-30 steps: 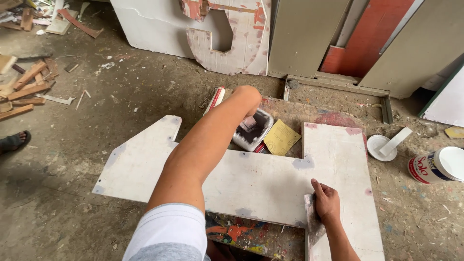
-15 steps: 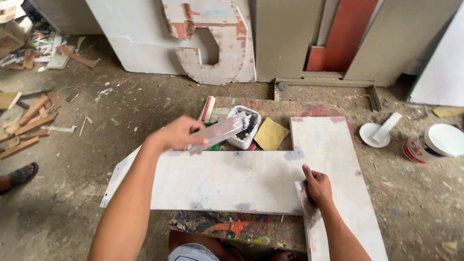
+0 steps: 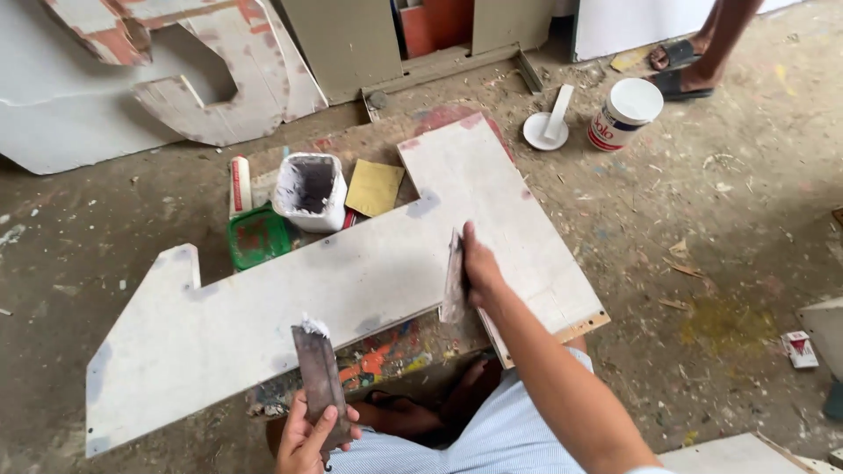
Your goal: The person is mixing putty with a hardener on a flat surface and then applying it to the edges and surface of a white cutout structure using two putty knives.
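**Two scrapers over the white cut-out board**

At the bottom of the frame, your left hand (image 3: 309,436) grips a putty knife (image 3: 320,379) tipped with white filler. Right of centre, your right hand (image 3: 480,272) clasps a second scraper (image 3: 454,279) against the white board (image 3: 351,281) lying on the floor. Beyond the board sit a filler tub (image 3: 309,190), green lid (image 3: 259,237) and yellow sandpaper (image 3: 374,187). At the upper right stands a white can (image 3: 625,113).
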